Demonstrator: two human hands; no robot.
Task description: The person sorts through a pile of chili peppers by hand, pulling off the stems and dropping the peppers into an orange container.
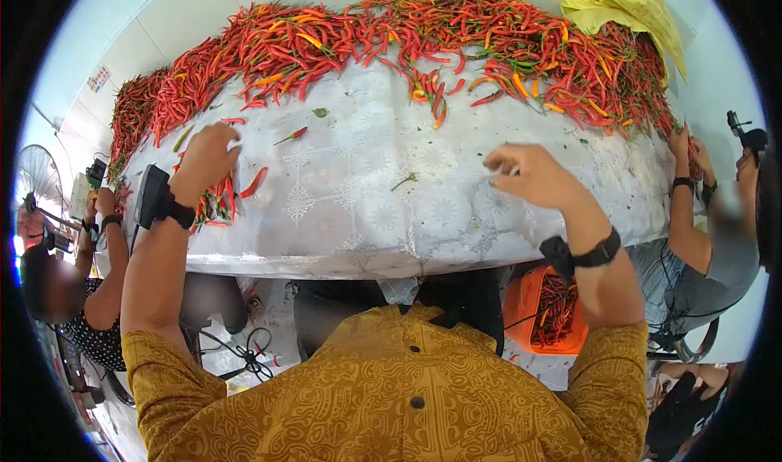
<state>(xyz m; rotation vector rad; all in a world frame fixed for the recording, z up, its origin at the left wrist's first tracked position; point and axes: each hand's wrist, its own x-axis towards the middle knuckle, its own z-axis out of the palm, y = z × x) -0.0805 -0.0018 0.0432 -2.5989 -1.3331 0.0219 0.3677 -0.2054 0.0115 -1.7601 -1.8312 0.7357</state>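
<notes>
My left hand (210,154) hovers at the left of the white patterned tabletop (358,210), its fingers curled above a small group of red chilies (220,199); what it holds, if anything, is hidden. On the right, my right hand (525,173) is over the cloth with fingers bent and apart, nothing between them. A single red chili (292,135) lies right of my left hand, and a loose green stem (404,181) lies between the hands. Beyond both hands stretches a long heap of red, orange and green chilies (285,43).
A yellow sack (623,6) rests at the heap's back right. Below the table edge, an orange basket (570,340) holds chilies. One person (73,291) sits at the left, another (725,242) at the right, hands by the chilies. Black cables (248,352) lie below the table.
</notes>
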